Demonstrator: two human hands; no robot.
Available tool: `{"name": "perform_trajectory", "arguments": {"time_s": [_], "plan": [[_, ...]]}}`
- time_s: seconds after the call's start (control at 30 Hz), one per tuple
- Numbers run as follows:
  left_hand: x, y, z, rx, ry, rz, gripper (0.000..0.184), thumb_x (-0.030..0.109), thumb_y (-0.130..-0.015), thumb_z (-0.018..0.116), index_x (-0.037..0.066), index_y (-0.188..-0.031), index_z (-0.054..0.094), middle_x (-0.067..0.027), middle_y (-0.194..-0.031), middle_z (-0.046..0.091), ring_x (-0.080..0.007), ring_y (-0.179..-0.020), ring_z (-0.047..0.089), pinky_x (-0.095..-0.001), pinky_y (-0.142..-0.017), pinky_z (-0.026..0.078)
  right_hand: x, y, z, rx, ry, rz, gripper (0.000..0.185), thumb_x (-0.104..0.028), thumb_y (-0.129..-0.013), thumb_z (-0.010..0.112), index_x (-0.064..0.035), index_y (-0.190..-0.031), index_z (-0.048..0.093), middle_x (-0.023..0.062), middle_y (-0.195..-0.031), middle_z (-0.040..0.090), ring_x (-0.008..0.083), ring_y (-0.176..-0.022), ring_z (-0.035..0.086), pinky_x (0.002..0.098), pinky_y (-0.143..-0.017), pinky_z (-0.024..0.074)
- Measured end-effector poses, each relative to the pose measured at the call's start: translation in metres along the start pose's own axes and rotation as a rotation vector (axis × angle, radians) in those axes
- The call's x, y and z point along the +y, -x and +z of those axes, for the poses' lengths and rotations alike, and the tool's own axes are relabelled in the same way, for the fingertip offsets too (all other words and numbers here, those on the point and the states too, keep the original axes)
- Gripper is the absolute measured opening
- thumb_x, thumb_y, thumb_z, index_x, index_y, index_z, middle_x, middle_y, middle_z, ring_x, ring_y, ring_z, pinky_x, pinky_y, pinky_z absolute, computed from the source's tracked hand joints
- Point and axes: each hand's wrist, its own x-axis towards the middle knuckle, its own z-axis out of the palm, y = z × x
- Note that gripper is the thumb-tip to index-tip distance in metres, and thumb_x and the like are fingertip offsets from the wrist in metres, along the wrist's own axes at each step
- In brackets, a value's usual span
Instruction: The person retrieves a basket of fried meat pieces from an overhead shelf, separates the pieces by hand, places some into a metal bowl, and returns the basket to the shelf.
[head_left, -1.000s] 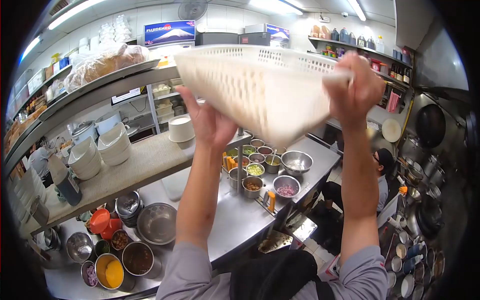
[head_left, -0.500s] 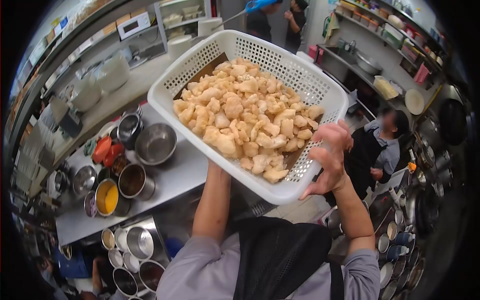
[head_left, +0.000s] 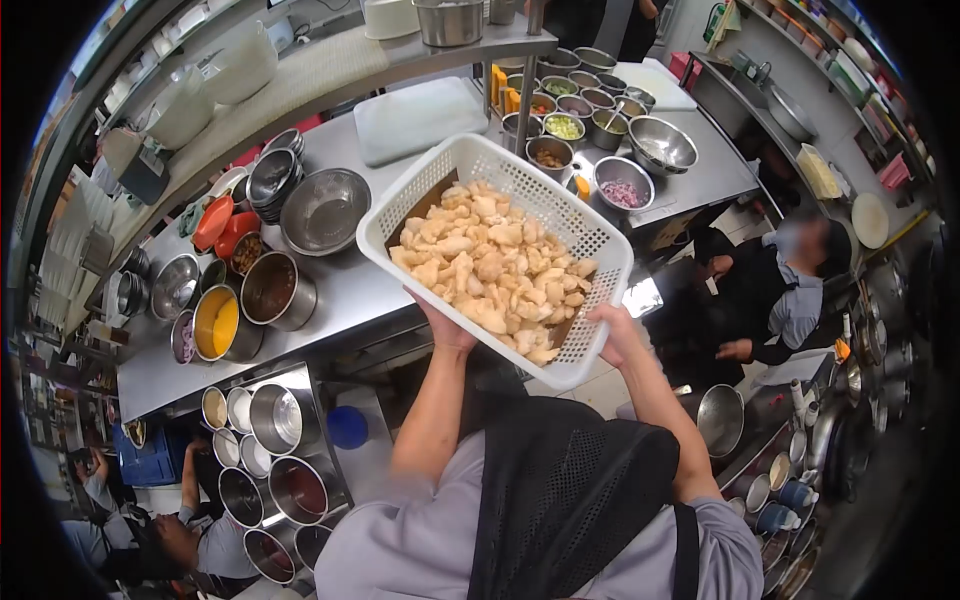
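Observation:
A white perforated plastic basket is held up in front of me, tilted toward my view. Inside lies a heap of pale golden fried pieces on something brown that looks like paper or card. My left hand grips the basket from beneath its near left side, with the fingers partly hidden under it. At the near right corner, my right hand is closed on the rim and wall.
A steel counter runs below and beyond the basket. On it are steel bowls, a pot of yellow liquid and a white cutting board. Several ingredient containers stand behind. A co-worker is at the right, near the stove.
The basket has come down and farther from my face, so the counter beyond it shows. My right hand's fingers, earlier spread at the corner, now wrap it more closely.

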Motion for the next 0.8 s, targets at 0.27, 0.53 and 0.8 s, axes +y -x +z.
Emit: {"name": "perform_trajectory", "arguments": {"time_s": [0.27,0.53,0.8], "plan": [[0.016,0.029,-0.073,0.257,-0.255,-0.288,0.099,0.086,-0.094,0.033,0.016,-0.164,0.026,-0.009,-0.167,0.033,-0.0333,-0.151,0.035,-0.0529,-0.121,0.034,0.05,-0.074,-0.039,0.159,0.129,0.066,0.053,0.007,-0.071,0.052,0.008,-0.124,0.054,0.0141,-0.106,0.06,0.0276,-0.093,0.063,0.0422,-0.081,0.0577],[0.137,0.032,-0.046,-0.047,-1.084,-0.944,0.049,0.031,-0.107,0.059,0.0,-0.145,0.054,-0.014,-0.116,0.07,-0.0212,-0.096,0.074,-0.0304,-0.086,0.06,0.03,-0.177,-0.032,0.261,0.384,0.001,0.05,0.008,-0.07,0.054,0.0045,-0.119,0.061,0.0115,-0.1,0.065,0.0264,-0.092,0.064,0.0408,-0.079,0.0561],[0.182,-0.097,0.008,-0.014,-1.336,-0.22,0.063,0.027,-0.1,0.07,-0.001,-0.151,0.046,-0.0163,-0.14,0.059,-0.0256,-0.127,0.059,-0.0381,-0.107,0.049,0.007,-0.249,0.013,0.436,1.441,-0.63,0.046,-0.004,-0.087,0.063,0.0053,-0.132,0.059,0.0255,-0.117,0.064,0.0413,-0.111,0.064,0.044,-0.094,0.0528]]}}
